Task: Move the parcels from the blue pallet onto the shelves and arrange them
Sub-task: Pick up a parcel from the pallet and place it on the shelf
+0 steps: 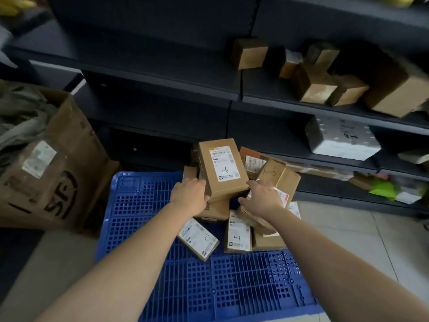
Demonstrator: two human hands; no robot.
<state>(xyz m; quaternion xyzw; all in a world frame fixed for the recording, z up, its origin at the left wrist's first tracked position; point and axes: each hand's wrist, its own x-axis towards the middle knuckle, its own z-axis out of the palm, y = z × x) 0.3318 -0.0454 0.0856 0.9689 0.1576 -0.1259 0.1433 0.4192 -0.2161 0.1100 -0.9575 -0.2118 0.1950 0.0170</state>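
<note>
Clamping the parcel marked 1-6 (220, 168) at centre frame, left grip (189, 197) on its left edge, right grip (264, 198) at its lower-right corner (fingers curled round both sides). Sitting atop the parcel heap (239, 235) on the blue pallet (144, 217), below dark shelves (162, 73).

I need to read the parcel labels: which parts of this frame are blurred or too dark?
Head view: the box marked 1-6 is sharp, handwriting legible; the brown boxes at upper right smear with blur; the shelves are dim and shadowed.
</note>
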